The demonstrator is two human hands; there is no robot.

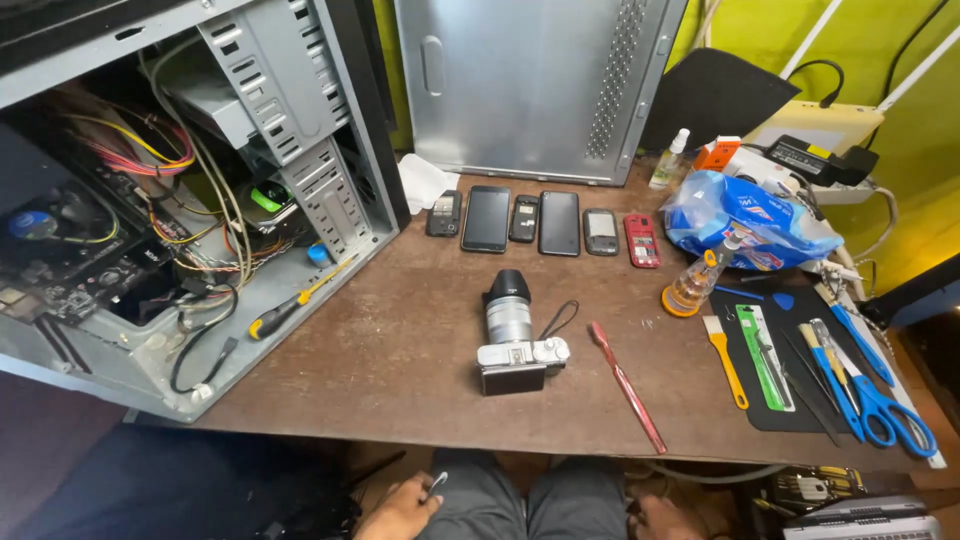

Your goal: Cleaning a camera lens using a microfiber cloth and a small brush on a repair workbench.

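The left hand (400, 510) rests on the knee below the counter (400, 350), pinching a small pale item (437, 483) I cannot identify. The right hand (665, 520) lies loose, empty. Above sit a camera (515, 335), 6 phones (540, 222) and an open computer case (180, 200).

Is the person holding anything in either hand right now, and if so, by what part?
The left hand, down by the lap, pinches a small pale object between its fingers; what it is cannot be told. The right hand is mostly out of view and shows nothing held.
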